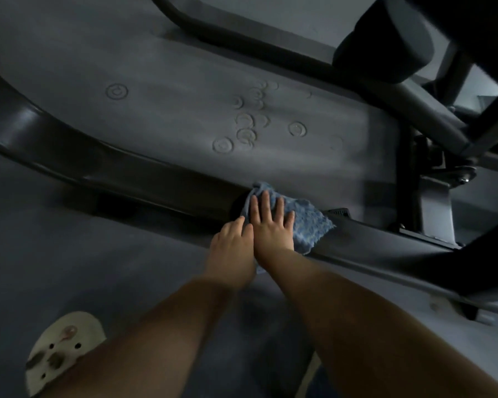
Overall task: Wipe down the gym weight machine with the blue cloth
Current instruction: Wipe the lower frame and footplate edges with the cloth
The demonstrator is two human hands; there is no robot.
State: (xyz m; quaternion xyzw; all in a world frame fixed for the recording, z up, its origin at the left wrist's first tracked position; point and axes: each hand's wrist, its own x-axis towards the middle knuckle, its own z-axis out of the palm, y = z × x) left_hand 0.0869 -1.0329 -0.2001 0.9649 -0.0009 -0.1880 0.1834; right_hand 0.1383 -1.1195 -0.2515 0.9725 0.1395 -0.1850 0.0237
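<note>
Blue, fuzzy microfibre cloth (302, 222) lay draped over the dark grey metal base rail of the gym weight machine (385, 237), low near the grey rubber floor (127, 254). The right hand (270, 225) pressed flat on the cloth, its 4 fingers straight and spread. The left hand (232, 239) rested just beside it, touching; its fingers were relaxed and close together, with the tips at the cloth's edge. A pale perforated clog (61, 349) stood well apart at lower left.

There were two hands, the left hand (233, 239) and the right hand (270, 225), and one blue cloth (305, 222) under the right fingers (266, 201). One dark frame bar (98, 165) ran beneath them. One pale shoe (61, 349) showed. Ring marks dotted the floor (184, 96) beyond the fingertips, too smudged to count.
</note>
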